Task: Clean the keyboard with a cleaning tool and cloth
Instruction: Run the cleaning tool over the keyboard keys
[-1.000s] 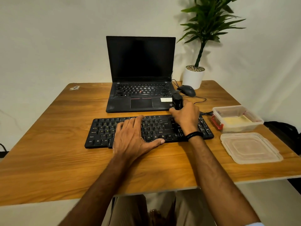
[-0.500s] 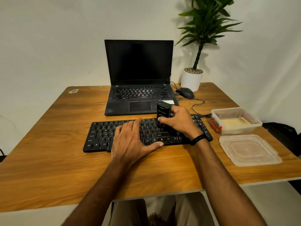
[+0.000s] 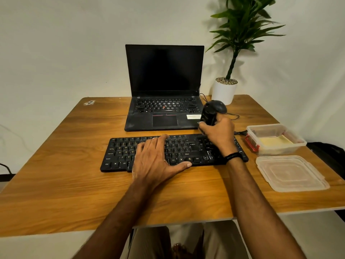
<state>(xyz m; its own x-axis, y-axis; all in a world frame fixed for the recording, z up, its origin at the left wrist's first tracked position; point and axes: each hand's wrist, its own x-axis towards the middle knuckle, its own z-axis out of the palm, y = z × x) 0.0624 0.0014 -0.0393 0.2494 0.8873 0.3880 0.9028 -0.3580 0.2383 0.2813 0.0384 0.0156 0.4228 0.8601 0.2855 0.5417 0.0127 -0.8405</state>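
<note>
Both hands work along the keyboard (image 3: 119, 156)'s left-right axis: left hand (image 3: 156, 161) flat mid-board, right hand (image 3: 218, 134) gripping the cleaning tool (image 3: 208, 114) at its right end.

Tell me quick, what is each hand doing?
Left hand: open, flat on the keyboard.
Right hand: gripping the black cleaning tool.

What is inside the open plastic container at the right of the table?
A flat pale yellow piece, perhaps the cloth, lies in the container. What is under it cannot be seen; the cloudy walls hide the rest.
</note>
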